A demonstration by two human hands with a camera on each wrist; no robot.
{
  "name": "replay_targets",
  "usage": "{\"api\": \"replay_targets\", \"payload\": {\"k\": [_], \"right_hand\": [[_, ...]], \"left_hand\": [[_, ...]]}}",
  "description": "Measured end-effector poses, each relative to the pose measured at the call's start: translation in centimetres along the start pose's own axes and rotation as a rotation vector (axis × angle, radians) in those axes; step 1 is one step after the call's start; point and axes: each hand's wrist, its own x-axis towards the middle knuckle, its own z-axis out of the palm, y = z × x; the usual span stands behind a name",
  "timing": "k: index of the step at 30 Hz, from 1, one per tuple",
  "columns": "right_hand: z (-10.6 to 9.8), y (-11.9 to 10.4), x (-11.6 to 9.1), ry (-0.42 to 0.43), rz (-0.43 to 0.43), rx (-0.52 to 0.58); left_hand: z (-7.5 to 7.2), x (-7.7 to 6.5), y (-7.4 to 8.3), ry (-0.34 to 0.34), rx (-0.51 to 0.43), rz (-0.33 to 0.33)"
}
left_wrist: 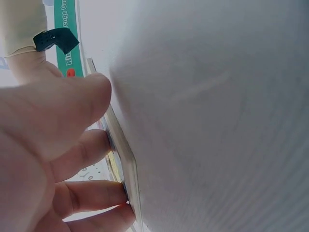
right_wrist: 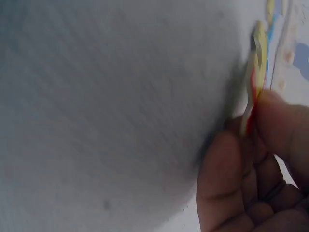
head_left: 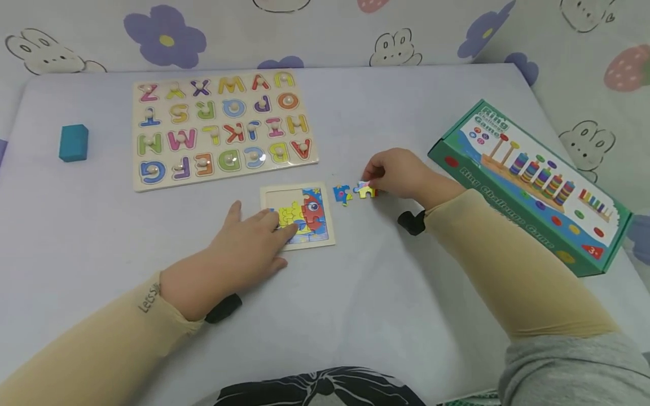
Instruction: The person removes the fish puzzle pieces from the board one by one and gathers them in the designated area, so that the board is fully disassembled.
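Right of the wooden jigsaw tray [head_left: 328, 217], the right hand [head_left: 403, 175] is pinching a yellow-and-red puzzle piece [head_left: 363, 187]; the left hand [head_left: 246, 242], fingers apart, is resting on the tray — seemingly a fitting step, next calling for matching piece to gap.

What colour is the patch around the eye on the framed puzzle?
Red; the patch shows best in the head view.
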Motion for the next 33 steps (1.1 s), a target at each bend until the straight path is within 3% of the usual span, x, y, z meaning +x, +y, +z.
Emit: {"api": "replay_targets", "payload": {"k": [13,18,22,26,33], "right_hand": [[0.6,-1.2,-0.2,0.047,-0.101,-0.236],[-0.1,-2.4,-1.2,0.067,-0.111,-0.224],[-0.6,-3.2,-1.7,0.012,-0.133,-0.268],[0.1,-2.7,-1.3,-0.057,-0.128,-0.310],[0.7,-1.8,-0.9,-0.019,-0.140,-0.309]], "left_hand": [[0.0,-0.3,-0.2,0.027,-0.001,-0.001],[-0.2,0.0,-0.2,0.019,-0.009,0.008],[-0.2,0.1,-0.2,0.016,-0.014,0.009],[-0.2,0.1,-0.2,-0.003,-0.018,0.006],[-0.3,0.2,-0.2,-0.009,-0.017,0.007]]}}
